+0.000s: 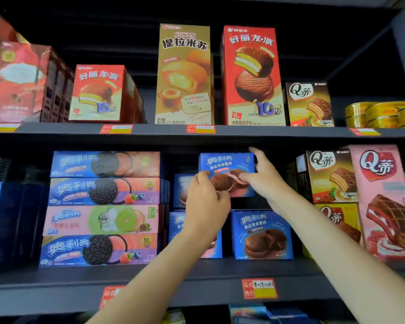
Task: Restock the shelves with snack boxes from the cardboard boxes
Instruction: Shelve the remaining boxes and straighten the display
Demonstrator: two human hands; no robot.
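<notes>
A blue snack box (pixel 225 166) with a chocolate cake picture is held up in the lower shelf bay, above another blue box (pixel 262 233) standing on the shelf. My left hand (pixel 205 202) grips its lower left corner with curled fingers. My right hand (pixel 264 175) holds its right edge, thumb on the front and index finger along the top corner. More blue boxes (pixel 181 190) stand behind and left of my left hand, partly hidden.
Stacked long cookie boxes (pixel 103 209) fill the left of the lower shelf (pixel 197 270). Brown and pink cake boxes (pixel 332 176) stand at the right. The upper shelf (pixel 164 129) carries tall red and gold pie boxes (pixel 184 74) and gold tins (pixel 384 114).
</notes>
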